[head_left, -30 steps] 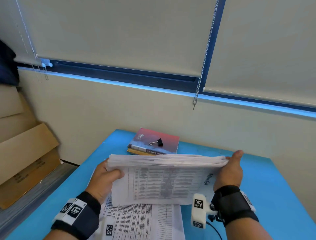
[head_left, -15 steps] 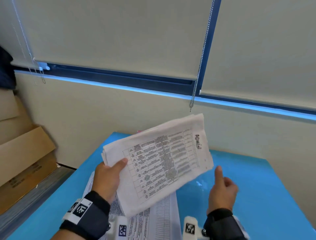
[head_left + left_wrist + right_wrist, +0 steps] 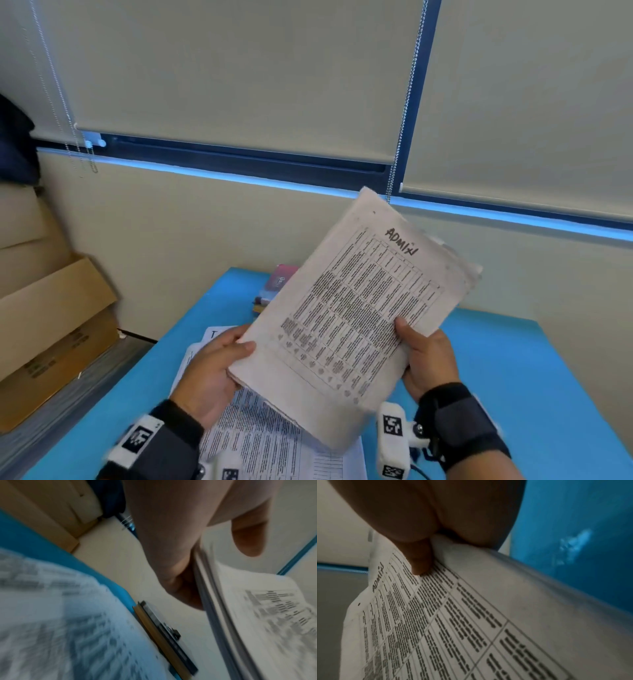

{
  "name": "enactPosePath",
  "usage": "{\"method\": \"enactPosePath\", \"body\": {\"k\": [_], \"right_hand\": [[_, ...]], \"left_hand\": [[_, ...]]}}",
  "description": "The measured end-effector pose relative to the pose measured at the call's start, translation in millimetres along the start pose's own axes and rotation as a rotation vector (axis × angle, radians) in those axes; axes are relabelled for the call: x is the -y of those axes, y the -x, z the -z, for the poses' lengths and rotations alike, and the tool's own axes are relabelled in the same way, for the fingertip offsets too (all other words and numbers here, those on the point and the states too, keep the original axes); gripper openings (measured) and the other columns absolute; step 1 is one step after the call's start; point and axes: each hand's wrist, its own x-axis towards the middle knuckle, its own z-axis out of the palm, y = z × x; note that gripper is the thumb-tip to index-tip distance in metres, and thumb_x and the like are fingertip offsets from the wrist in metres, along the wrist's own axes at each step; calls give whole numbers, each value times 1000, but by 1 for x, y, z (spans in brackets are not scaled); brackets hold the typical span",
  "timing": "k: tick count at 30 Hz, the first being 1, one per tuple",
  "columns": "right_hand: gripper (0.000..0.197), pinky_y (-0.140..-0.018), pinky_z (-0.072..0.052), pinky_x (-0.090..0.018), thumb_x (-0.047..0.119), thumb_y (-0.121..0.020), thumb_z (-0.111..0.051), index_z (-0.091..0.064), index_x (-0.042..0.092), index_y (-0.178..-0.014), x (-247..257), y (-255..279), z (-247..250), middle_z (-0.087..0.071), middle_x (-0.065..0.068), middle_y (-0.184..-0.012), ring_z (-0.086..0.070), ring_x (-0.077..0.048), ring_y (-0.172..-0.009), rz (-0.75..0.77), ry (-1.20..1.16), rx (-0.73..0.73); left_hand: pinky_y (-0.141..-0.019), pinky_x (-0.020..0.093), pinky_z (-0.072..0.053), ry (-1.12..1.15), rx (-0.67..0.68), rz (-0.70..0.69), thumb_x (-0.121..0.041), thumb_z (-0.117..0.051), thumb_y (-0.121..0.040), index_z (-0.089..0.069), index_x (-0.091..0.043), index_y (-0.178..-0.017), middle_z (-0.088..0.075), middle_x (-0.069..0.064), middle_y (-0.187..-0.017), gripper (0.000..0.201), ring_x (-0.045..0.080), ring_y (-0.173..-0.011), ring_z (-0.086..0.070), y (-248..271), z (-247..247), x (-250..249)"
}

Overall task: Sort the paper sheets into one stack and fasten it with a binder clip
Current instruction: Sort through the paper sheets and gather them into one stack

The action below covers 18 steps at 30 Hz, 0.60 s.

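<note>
A thick stack of printed sheets (image 3: 363,318) is held tilted in the air above a blue table (image 3: 513,377), its top corner pointing to 1 o'clock. The left hand (image 3: 212,373) pinches its 8 o'clock edge, thumb on top; the right hand (image 3: 428,356) pinches the 4 o'clock edge. The far edges look ragged, so a loosened grip could let sheets fan out or slide. More loose sheets (image 3: 267,442) lie on the table underneath, not yet gathered. At 11 o'clock, partly hidden by the stack, lies a book (image 3: 279,282). A small dark thing on it in the left wrist view is probably the clip. Cardboard boxes (image 3: 51,329) stand at 9 o'clock.
</note>
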Motion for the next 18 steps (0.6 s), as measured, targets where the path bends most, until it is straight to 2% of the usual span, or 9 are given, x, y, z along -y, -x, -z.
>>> {"method": "enactPosePath", "body": {"k": [2, 4, 6, 8, 9, 11, 13, 16, 18], "right_hand": [[30, -85, -57, -49, 2, -87, -60, -65, 7, -116, 13, 2, 0, -72, -14, -112, -69, -34, -102, 74, 144, 65], [29, -82, -59, -41, 0, -86, -61, -67, 9, -112, 21, 5, -3, -75, -9, -107, -71, -30, -100, 140, 277, 142], [28, -80, -58, -36, -4, -88, -61, -69, 12, -110, 23, 10, -12, -76, -5, -104, -71, -26, -99, 185, 378, 208], [27, -85, -56, -40, -2, -88, -63, -70, 14, -109, 22, 14, -22, -76, -3, -103, -72, -23, -98, 230, 436, 242], [26, -88, -55, -44, 0, -88, -64, -70, 13, -109, 22, 16, -26, -76, -3, -104, -72, -22, -98, 254, 454, 250], [25, -89, -54, -47, 1, -88, -65, -70, 12, -110, 25, 18, -33, -76, -5, -104, -71, -24, -99, 300, 451, 248], [25, -87, -54, -46, 2, -87, -66, -70, 13, -109, 27, 17, -35, -76, -5, -104, -71, -25, -99, 332, 432, 238], [28, -83, -56, -46, 14, -81, -72, -70, 13, -108, 19, 19, -31, -75, -7, -102, -71, -26, -96, 312, 452, 246], [33, -78, -57, -38, 21, -73, -69, -70, 15, -106, 4, 22, -25, -76, -4, -100, -72, -23, -94, 248, 480, 244]], "left_hand": [[-73, 36, -54, -207, 83, 22, -13, -74, -67, -66, -2, -110, -71, 23, -109, 46, 26, -86, -69, -6, 6, -13], [-68, 30, -57, -410, 154, 32, -27, -80, -56, -65, -3, -102, -75, 16, -98, 54, 21, -80, -71, -10, 0, -21], [-68, 27, -58, -479, 148, -23, -21, -82, -64, -63, -6, -102, -77, 9, -95, 45, 20, -84, -73, -12, -15, -24], [-74, 23, -57, -496, 91, -127, -6, -72, -83, -65, -14, -110, -76, 2, -102, 29, 15, -94, -72, -12, -35, -28], [-77, 21, -55, -479, 58, -174, -3, -66, -87, -67, -18, -111, -76, -3, -103, 28, 12, -96, -71, -10, -42, -30], [-80, 23, -54, -388, -3, -246, 0, -61, -90, -69, -20, -109, -76, -5, -101, 29, 9, -96, -71, -10, -51, -33], [-83, 30, -55, -298, -38, -281, 1, -61, -89, -69, -19, -106, -77, -1, -102, 28, 14, -95, -72, -9, -54, -31], [-85, 36, -54, -256, -90, -261, -1, -66, -86, -68, -18, -108, -77, -1, -101, 29, 18, -97, -72, -9, -48, -14], [-90, 40, -53, -282, -100, -185, 2, -63, -87, -67, -19, -109, -77, -1, -101, 30, 21, -100, -70, -9, -41, 6]]}}
